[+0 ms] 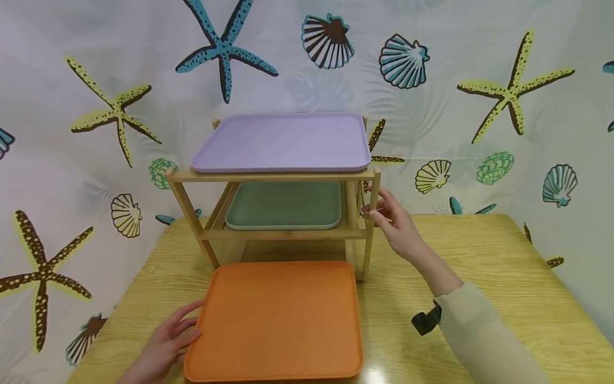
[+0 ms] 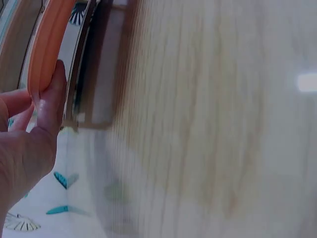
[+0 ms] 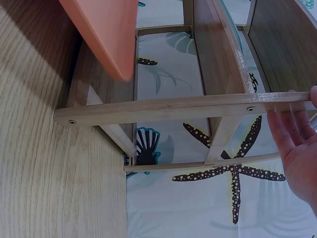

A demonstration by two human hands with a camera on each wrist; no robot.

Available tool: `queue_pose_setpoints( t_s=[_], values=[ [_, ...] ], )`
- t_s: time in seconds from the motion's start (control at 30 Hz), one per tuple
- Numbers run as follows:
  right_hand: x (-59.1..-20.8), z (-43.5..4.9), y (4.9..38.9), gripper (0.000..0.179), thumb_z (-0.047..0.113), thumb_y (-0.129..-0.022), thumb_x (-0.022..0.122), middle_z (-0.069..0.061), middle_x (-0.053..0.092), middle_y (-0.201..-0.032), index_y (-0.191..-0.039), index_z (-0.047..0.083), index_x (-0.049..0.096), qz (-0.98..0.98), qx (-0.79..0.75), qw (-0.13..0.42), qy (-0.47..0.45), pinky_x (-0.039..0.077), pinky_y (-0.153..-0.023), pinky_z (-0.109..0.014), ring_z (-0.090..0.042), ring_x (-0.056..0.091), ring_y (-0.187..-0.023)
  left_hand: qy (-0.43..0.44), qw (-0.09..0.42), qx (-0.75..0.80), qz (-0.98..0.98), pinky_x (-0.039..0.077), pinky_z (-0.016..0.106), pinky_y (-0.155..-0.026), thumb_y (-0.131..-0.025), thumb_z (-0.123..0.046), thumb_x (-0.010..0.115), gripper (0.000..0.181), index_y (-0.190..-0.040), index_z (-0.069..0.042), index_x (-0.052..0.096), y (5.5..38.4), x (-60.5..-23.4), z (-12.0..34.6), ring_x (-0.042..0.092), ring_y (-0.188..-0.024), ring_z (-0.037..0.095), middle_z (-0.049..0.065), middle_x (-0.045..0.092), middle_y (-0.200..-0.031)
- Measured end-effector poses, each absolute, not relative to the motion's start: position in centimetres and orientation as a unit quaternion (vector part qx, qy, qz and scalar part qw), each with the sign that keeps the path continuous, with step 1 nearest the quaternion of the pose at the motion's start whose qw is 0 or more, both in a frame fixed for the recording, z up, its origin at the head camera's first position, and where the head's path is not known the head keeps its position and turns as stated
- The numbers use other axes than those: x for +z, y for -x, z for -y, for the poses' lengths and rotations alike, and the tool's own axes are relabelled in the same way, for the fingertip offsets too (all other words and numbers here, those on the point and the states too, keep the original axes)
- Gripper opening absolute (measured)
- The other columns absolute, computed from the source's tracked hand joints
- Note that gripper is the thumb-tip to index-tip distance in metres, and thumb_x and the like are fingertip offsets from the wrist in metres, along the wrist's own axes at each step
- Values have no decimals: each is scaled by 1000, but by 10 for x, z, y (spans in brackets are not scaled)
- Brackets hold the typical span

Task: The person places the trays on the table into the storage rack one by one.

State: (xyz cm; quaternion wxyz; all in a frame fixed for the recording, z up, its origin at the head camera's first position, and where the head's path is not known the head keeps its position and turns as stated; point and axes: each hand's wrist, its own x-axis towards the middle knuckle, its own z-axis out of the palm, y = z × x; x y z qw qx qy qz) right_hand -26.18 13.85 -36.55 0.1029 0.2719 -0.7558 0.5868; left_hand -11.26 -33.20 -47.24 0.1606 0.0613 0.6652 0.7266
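Note:
An orange tray (image 1: 278, 320) lies in front of a wooden three-tier rack (image 1: 288, 234). My left hand (image 1: 165, 341) grips the tray's left edge; in the left wrist view the thumb is on one face of the orange tray (image 2: 47, 54) and fingers are on the other. The right wrist view has a corner of the orange tray (image 3: 111, 39) held above the tabletop. My right hand (image 1: 395, 224) holds the rack's front right post (image 3: 198, 108), its fingers partly behind the wood. A lilac tray (image 1: 288, 141) rests on the top tier and a green tray (image 1: 285, 205) on the middle one.
The rack stands on a wood-grain table (image 1: 441, 330). Behind it and at both sides hangs a white cloth (image 1: 431, 122) printed with starfish and shells. A dark wrist device (image 1: 427, 320) sits by my right sleeve (image 1: 484, 330).

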Motion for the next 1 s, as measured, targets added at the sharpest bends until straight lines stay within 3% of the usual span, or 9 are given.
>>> queue_pose_setpoints(
  t_s=[0.23,0.37,0.53,0.63,0.83,1.0],
  values=[
    [-369,-136,260,48,-1,-101,47,-29,59,-108,-147,2,35,752,590,104,-275,49,-80,-36,-41,60,-97,8,82,722,-687,57,38,-65,-98,-2,55,50,-142,-22,46,121,-477,303,66,-90,18,3,62,-110],
    [-370,-135,260,48,-2,-101,47,-32,58,-108,-147,0,35,747,594,105,-279,48,-78,-28,-42,60,-97,53,72,708,-701,57,37,-64,-97,0,55,53,-146,-14,41,130,-478,293,66,-87,18,6,60,-110],
    [-370,-134,260,49,-2,-101,47,-31,58,-108,-148,1,34,750,591,109,-279,49,-79,-28,-40,60,-97,103,62,684,-719,54,29,-57,-98,3,51,54,-148,-8,34,145,-479,285,64,-78,15,5,60,-107],
    [-369,-135,260,49,-1,-101,47,-29,59,-108,-148,2,34,752,588,113,-277,49,-80,-31,-41,60,-97,124,59,678,-722,52,27,-56,-99,2,50,53,-148,-6,33,154,-480,281,63,-77,12,4,61,-106],
    [-370,-135,262,46,1,-101,47,-29,59,-105,-146,3,37,754,583,121,-278,50,-81,-41,-40,61,-97,122,73,702,-698,53,28,-66,-101,-2,46,54,-152,-8,26,166,-479,281,61,-83,10,6,53,-114],
    [-369,-136,261,46,2,-102,47,-26,60,-106,-147,4,37,754,585,118,-273,50,-83,-43,-38,60,-99,81,87,732,-671,53,27,-72,-96,3,55,61,-150,-7,28,164,-479,284,61,-90,11,10,54,-123]
  ],
)
